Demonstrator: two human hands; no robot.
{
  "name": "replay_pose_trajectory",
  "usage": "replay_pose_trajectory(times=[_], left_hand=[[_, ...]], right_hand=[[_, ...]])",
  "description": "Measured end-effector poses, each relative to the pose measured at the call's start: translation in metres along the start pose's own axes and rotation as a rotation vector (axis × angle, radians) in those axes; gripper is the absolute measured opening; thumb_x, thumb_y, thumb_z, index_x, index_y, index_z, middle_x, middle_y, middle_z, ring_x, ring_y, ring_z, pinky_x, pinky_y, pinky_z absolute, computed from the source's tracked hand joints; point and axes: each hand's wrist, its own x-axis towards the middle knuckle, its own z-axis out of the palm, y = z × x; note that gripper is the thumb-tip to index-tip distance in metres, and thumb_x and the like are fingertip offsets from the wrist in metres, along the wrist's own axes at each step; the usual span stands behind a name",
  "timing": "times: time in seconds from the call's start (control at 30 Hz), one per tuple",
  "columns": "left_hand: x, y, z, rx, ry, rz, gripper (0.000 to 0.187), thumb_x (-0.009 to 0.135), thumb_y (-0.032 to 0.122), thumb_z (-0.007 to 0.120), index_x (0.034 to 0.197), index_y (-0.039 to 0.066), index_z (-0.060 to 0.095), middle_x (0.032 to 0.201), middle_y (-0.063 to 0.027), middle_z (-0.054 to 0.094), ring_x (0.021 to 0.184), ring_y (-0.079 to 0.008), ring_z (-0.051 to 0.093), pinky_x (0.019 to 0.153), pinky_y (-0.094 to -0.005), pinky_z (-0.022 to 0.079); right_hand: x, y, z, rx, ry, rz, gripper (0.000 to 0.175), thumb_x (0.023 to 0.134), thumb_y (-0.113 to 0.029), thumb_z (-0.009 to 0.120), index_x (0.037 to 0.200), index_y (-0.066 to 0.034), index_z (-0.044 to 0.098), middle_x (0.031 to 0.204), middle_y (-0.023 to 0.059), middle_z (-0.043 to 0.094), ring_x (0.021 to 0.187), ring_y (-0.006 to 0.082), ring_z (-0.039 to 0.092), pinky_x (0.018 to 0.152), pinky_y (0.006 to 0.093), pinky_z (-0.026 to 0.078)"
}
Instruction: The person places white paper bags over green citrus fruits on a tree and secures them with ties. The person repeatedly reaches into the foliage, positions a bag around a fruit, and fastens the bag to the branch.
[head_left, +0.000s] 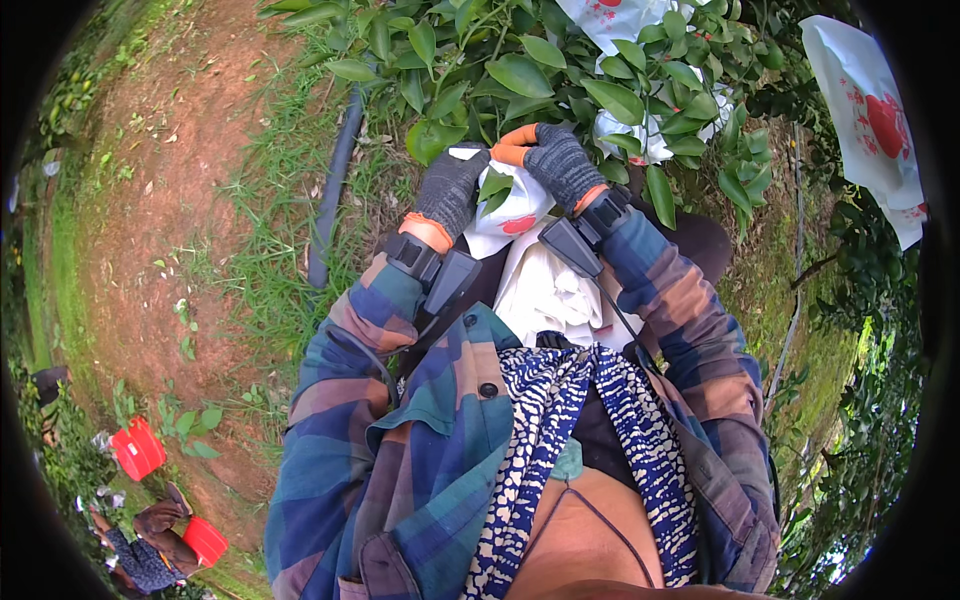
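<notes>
Both hands wear dark grey knit gloves with orange showing at the fingers or cuffs. My left hand (452, 184) and my right hand (561, 161) meet at the top of a white printed paper fruit bag (517, 202), pinching it just below the leafy branches (517, 75). A small leaf lies over the bag's front. A green fruit (433, 139) shows beside my left hand. In my lap rests a bundle of white paper bags (551, 289). The fingertips of my left hand are partly hidden by a white scrap and the bag.
More white bags hang in the tree, one crumpled (634, 137) and one large (874, 112) at the upper right. A dark pipe (336, 187) stands in the grass on the left. At the lower left a person (150, 551) is near red buckets (138, 448).
</notes>
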Motion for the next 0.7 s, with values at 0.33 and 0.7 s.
replay_pose_trajectory(times=[0.33, 0.7], left_hand=[[0.006, 0.006, -0.011, -0.423, -0.068, -0.236, 0.021, 0.081, 0.011, 0.060, 0.101, 0.007, 0.066, 0.098, -0.0159, 0.066, 0.086, -0.0314, 0.064, 0.074, -0.0358, 0.051], [0.020, 0.017, -0.013, -0.059, 0.026, 0.074, 0.023, 0.083, 0.020, 0.059, 0.096, 0.001, 0.065, 0.090, -0.0183, 0.065, 0.084, -0.0308, 0.063, 0.075, -0.0358, 0.050]], right_hand=[[-0.010, 0.000, 0.008, 0.101, 0.122, -0.083, 0.029, 0.070, -0.024, 0.076, 0.085, 0.0004, 0.070, 0.076, 0.0111, 0.067, 0.070, 0.0162, 0.060, 0.068, 0.0299, 0.048], [-0.011, 0.003, 0.003, -0.026, 0.214, -0.146, 0.026, 0.080, -0.026, 0.070, 0.089, -0.0018, 0.070, 0.077, 0.0053, 0.067, 0.071, 0.0125, 0.058, 0.070, 0.0272, 0.047]])
